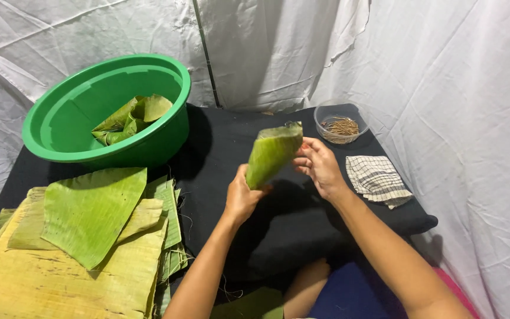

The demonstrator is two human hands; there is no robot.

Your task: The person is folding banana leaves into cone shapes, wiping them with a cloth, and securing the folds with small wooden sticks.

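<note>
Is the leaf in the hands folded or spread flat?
Folded: the leaf forms a cone, left hand gripping its bottom, right hand at its top.

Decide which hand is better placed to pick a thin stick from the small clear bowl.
Right hand: it is nearer the clear bowl of sticks, pinching only the leaf cone at its top; left hand grips its base.

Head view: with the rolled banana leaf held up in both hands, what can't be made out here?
- Inside of the rolled banana leaf: closed by its own wrap.
- Left hand fingertips: behind the roll.
- Sticks in the clear bowl: too small to identify.
- Leaf stack: cut off by the left and bottom edges.
- Green basin bottom: partly covered by folded leaves.
</note>
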